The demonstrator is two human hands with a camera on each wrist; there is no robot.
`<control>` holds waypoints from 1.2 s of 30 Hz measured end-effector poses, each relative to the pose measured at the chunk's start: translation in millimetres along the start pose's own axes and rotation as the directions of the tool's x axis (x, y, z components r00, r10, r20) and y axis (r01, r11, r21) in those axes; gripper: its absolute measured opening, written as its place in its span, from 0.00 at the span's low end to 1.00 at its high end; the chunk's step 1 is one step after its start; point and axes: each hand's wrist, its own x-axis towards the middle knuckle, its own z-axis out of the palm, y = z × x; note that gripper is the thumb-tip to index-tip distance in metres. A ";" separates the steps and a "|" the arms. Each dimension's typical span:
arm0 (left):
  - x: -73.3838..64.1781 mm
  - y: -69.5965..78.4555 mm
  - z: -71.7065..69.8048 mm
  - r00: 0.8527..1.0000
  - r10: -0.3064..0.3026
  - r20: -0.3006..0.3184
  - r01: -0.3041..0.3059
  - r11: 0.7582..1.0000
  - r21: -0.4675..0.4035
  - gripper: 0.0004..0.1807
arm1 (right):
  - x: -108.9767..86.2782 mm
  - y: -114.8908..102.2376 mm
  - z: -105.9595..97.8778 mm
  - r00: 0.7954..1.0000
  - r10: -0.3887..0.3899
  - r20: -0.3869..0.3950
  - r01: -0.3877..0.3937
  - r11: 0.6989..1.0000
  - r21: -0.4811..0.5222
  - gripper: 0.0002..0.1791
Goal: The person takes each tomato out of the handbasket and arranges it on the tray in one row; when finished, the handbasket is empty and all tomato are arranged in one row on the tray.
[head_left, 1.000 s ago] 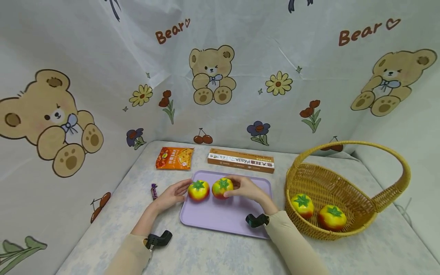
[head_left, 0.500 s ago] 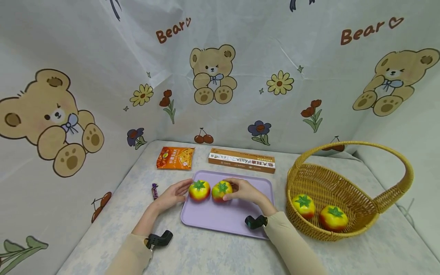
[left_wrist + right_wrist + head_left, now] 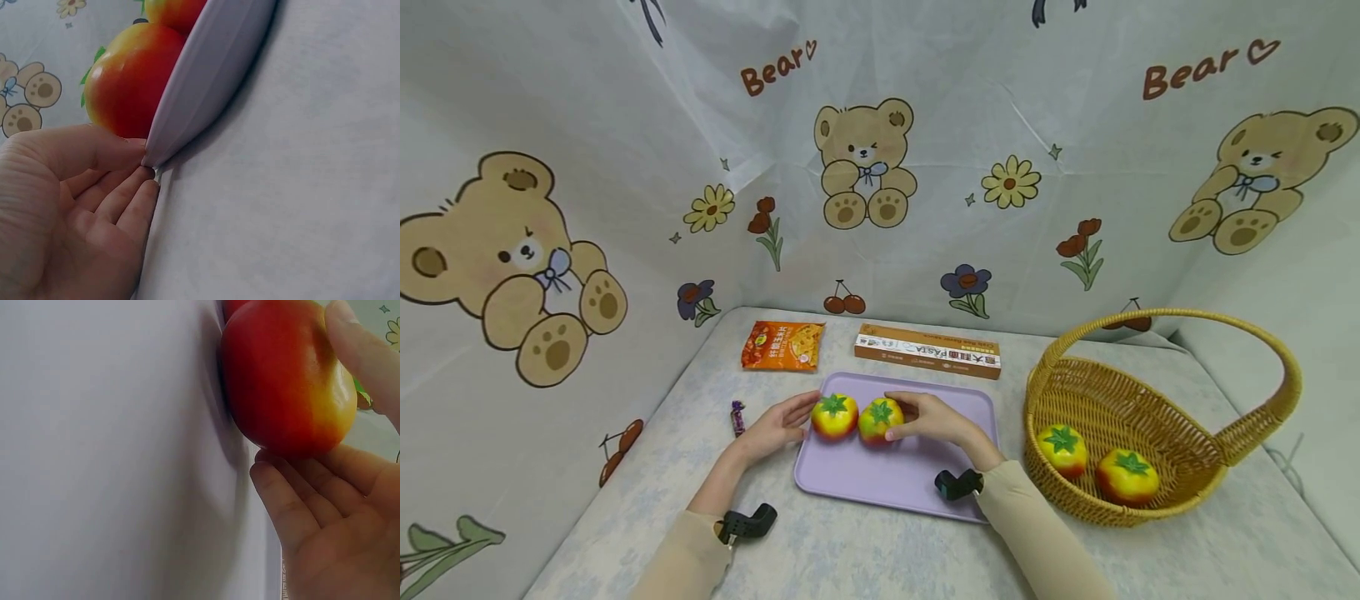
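Observation:
On the lilac tray two glossy yellow-and-red toy tomatoes with green leafy tops sit side by side. My right hand grips the right toy tomato, thumb in front and fingers behind and below it in the right wrist view. That tomato is against or very near the left toy tomato. Along the tray's left rim rests my left hand, its thumb and fingertips spread and touching the edge; the left wrist view shows the thumb tip at the rim, close beside the left tomato.
At the right stands a wicker basket with a tall handle and two more toy tomatoes inside. Behind the tray lie an orange snack packet and a long pasta box. A small purple wrapped candy lies at the left.
My right hand has slid the right toy tomato a little left and nearer to me, closing the gap to the left one. The left hand has stayed put.

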 end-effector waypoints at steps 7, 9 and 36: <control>0.8 -0.4 -0.9 1.000 -0.004 -0.003 0.004 1.000 -0.008 0.36 | -3.8 -9.2 -13.6 0.999 -0.044 -0.014 0.045 0.995 0.092 0.40; 0.7 -0.2 -1.0 1.000 -0.002 -0.004 0.002 1.000 -0.009 0.37 | -5.6 -16.0 -21.0 0.997 -0.065 -0.036 0.069 0.988 0.137 0.40; 1.7 -2.6 -2.2 1.000 -0.008 0.000 0.008 1.000 0.005 0.36 | -129.3 -93.9 -105.4 0.940 -0.302 -0.159 0.311 0.950 0.037 0.36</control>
